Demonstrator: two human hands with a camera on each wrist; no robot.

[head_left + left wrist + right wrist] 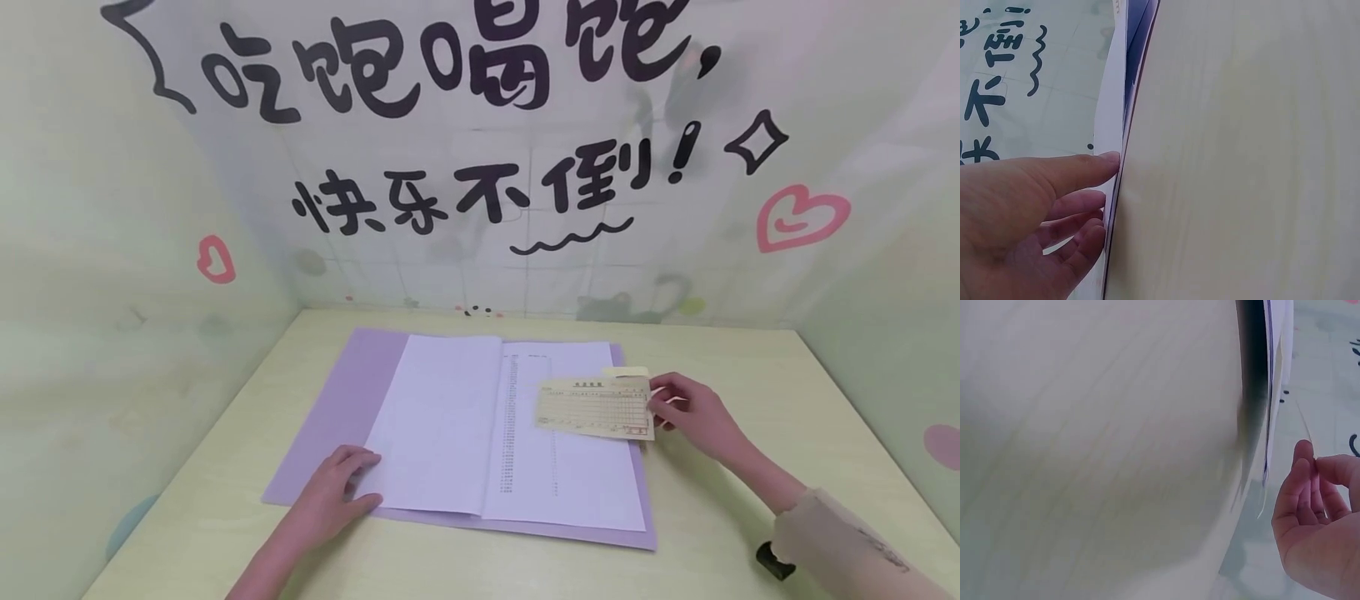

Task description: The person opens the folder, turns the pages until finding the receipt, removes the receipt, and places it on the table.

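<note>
A purple folder [341, 408] lies open on the table, with a blank white page [438, 417] on the left and a printed list page [588, 492] on the right. My right hand [693, 412] pinches a small printed voucher form [592, 408] by its right edge, over the list page. The right wrist view shows the form edge-on as a thin line between thumb and fingertips. A pale slip [627, 372] sticks out behind the form's top edge. With relaxed fingers, my left hand [330, 492] rests at the blank page's lower left; its thumb [1107, 161] touches the sheet's edge.
The light wooden table [765, 417] reaches back to a wall sheet [465, 275] with large black lettering and hearts. Similar pale sheets stand at both sides. A black band [775, 561] shows at the right sleeve [840, 533].
</note>
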